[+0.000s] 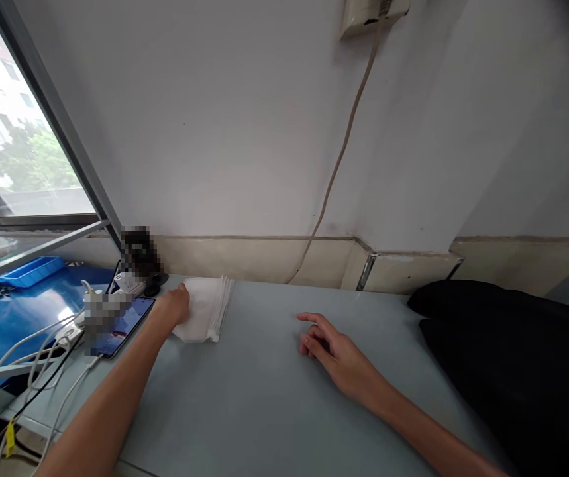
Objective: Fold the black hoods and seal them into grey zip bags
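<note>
A stack of white, frosted zip bags [203, 308] lies slightly fanned on the grey table, their slider edges to the right. My left hand [172, 308] is at the stack's left edge, its fingers closed on the bags; the fingertips are hidden, so how many bags they grip cannot be seen. My right hand [336, 354] hovers over or rests on the table to the right of the stack. Its index finger stretches out to the left, the other fingers are loosely curled, and nothing is in it.
A phone [124, 328] lies left of my left forearm, among white cables and a power strip [68, 333]. Black cloth [517, 358] covers the table's right side. Beyond the metal frame, a blue tray [36, 270] sits on a blue surface. A cord [346, 139] hangs down the wall behind.
</note>
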Action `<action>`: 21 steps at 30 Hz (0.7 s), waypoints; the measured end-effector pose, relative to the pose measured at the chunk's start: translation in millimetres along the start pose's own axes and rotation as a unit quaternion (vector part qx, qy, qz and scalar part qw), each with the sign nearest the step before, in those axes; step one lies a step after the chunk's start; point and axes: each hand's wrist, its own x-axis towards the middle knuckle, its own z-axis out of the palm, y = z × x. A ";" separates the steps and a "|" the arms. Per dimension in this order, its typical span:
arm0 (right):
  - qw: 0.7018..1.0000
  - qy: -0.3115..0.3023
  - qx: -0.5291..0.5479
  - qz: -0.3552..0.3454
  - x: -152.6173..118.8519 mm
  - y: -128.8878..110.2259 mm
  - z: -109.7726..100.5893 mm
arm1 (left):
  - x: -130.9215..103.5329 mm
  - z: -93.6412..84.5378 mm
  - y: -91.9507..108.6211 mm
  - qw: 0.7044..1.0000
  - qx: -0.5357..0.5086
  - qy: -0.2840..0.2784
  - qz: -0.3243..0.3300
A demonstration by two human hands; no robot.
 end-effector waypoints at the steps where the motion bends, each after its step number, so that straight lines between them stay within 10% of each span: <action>1: 1.000 0.002 -0.001 -0.001 0.1 -0.1 0.2 | -2.0 -2.0 1.5 1.000 -0.004 0.011 -0.012; 8: 1.000 0.006 0.004 0.000 0.7 -3.2 0.9 | -8.8 -21.9 31.9 0.984 -0.075 0.157 0.019; 21: 1.000 -0.001 -0.001 0.010 -1.4 -5.4 0.1 | 4.2 21.0 74.6 0.967 -0.225 0.111 0.054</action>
